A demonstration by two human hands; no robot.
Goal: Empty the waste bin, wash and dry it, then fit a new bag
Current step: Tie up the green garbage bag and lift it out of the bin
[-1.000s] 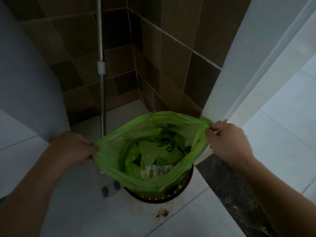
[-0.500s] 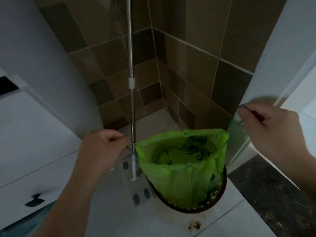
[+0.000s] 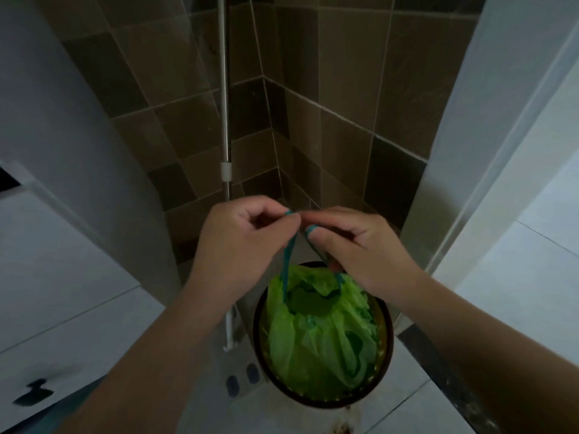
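A round dark waste bin (image 3: pixel 387 346) stands on the floor in a tiled corner. A green bag (image 3: pixel 316 336) sits in it, its mouth gathered almost closed. Two teal drawstrings (image 3: pixel 287 261) rise from the bag's mouth to my hands. My left hand (image 3: pixel 241 245) pinches one string between thumb and fingers. My right hand (image 3: pixel 360 245) has the other string looped round a curled finger. Both hands meet just above the bin, fingertips nearly touching.
A metal mop pole (image 3: pixel 225 120) leans in the corner behind my hands, its flat head (image 3: pixel 241 371) on the floor left of the bin. A white cabinet with a dark handle (image 3: pixel 31 393) stands at left. A white door frame (image 3: pixel 470 151) is at right.
My hands moved from wide apart at the bag's rim to together above the bin, pulling the drawstrings up. The bag's mouth went from open to gathered.
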